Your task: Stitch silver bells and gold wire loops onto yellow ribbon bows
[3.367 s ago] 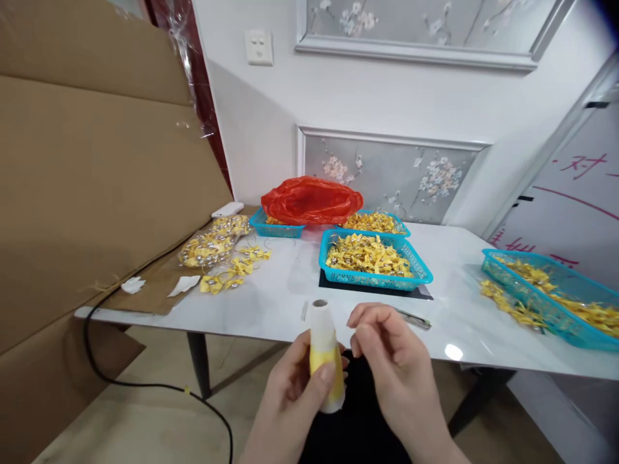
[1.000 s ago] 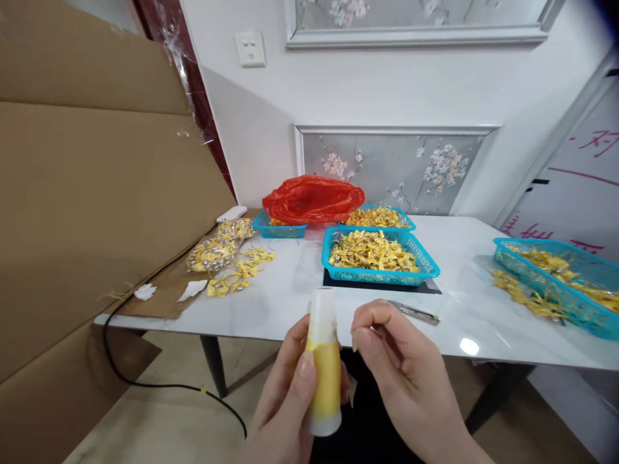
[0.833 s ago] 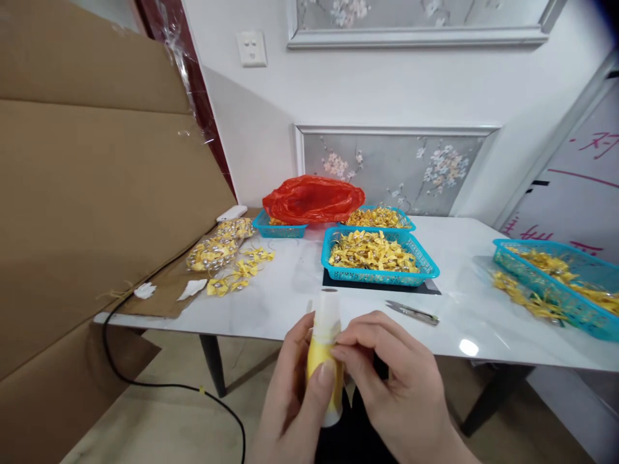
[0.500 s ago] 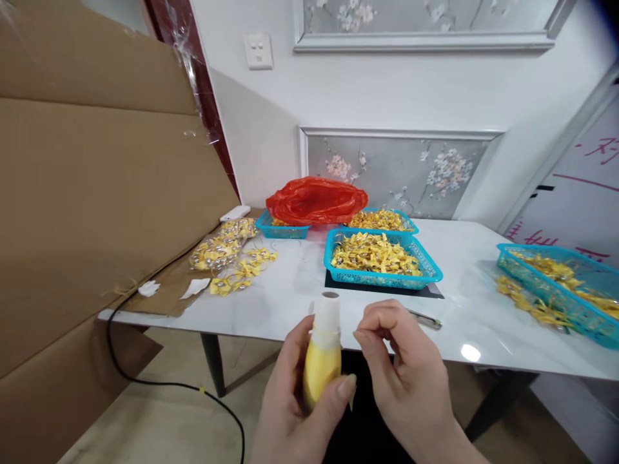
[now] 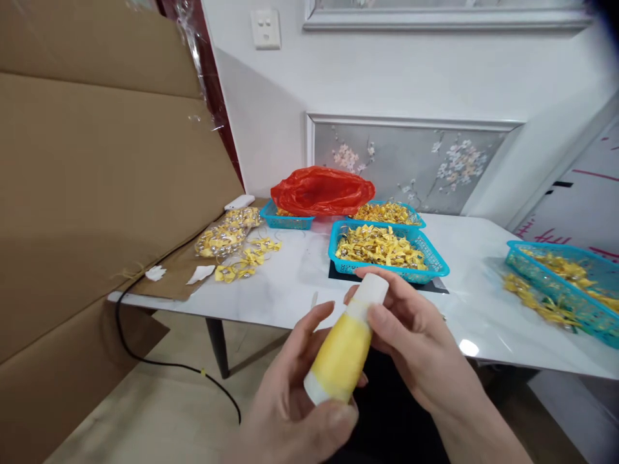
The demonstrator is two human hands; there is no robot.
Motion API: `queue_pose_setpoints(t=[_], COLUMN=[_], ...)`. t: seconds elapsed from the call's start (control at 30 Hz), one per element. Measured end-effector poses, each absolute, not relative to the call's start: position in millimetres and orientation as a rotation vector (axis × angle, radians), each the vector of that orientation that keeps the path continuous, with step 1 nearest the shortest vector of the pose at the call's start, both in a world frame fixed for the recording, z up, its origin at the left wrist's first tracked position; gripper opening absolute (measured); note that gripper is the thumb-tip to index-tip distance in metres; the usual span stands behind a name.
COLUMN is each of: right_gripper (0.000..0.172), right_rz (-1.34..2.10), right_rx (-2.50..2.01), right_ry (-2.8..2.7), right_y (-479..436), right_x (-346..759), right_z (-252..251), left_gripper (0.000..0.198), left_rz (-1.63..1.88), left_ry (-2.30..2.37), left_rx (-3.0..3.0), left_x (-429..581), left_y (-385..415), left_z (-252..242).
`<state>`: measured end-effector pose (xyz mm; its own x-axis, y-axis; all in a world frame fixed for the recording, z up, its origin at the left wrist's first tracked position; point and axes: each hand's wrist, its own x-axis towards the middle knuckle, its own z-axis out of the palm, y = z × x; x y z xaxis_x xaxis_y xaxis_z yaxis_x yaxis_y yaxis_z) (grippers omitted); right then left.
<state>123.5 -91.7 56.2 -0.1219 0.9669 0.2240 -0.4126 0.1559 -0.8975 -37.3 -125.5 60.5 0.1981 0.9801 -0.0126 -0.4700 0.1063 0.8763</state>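
A thread cone (image 5: pixel 342 354), wound with yellow in the middle and white at both ends, is held tilted in front of the table's edge, its narrow top leaning to the right. My right hand (image 5: pixel 411 328) grips the narrow white top between thumb and fingers. Around the wide lower end curves my left hand (image 5: pixel 290 399), thumb at the base and some fingers hidden behind the cone. Just beyond my hands stands a blue basket (image 5: pixel 438 261) heaped with yellow ribbon bows (image 5: pixel 380 248).
Behind it are a red plastic bag (image 5: pixel 322 191) and other blue baskets. A further basket (image 5: pixel 575 293) stands right, with loose bows beside it. Bagged bows (image 5: pixel 222 238) and paper scraps (image 5: pixel 200 274) lie left, beside a large cardboard sheet (image 5: pixel 97 174). A black cable (image 5: pixel 169 364) hangs down.
My right hand, earlier pinched beside the cone, has moved onto its white top. The cone has gone from upright to tilted right. The view has shifted slightly.
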Motion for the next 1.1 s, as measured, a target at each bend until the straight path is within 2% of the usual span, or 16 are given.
queue_pose_setpoints(t=[0.2,0.3,0.37,0.43,0.57,0.67,0.83,0.93,1.1], right_gripper=[0.038,0.039,0.025,0.014,0.011,0.016,0.018,0.02,0.026], right_rz=[1.41,0.957,0.641,0.525,0.385,0.343,0.535,0.776,1.308], right_rx=[-0.612,-0.894,-0.996,-0.963,-0.881,-0.833,-0.905,-0.909,-0.588], right_ry=[-1.192,-1.274,-1.33,-1.466,-1.602,-1.604,-1.466,-1.397,-1.202], right_y=[-82.5,-89.0,-97.8,-106.0,-109.5,-103.5,-97.0,-97.6,-98.4], right_x=[126.6,121.2,117.3,112.7,100.4,93.2,95.9,101.9,101.9], right_z=[55.8,51.6,48.3,45.4,42.5,42.9,40.4,38.6,43.8], left_gripper=[0.028,0.02,0.017,0.017,0.026,0.031,0.027,0.021,0.03], left_rz=[0.935,1.005,1.111,1.214,1.34,1.353,1.296,1.246,1.141], left_ry=[0.558,0.587,0.613,0.64,0.693,0.724,0.68,0.591,0.435], left_rx=[0.559,0.533,0.524,0.542,0.569,0.564,0.535,0.499,0.432], left_x=[-47.0,-44.4,-43.1,-42.8,-43.7,-45.4,-48.8,-51.6,-58.1], left_y=[-117.1,-114.7,-113.8,-113.0,-111.7,-110.9,-111.2,-110.4,-106.5], left_z=[66.2,65.6,62.9,57.9,44.7,40.3,48.8,53.7,52.5])
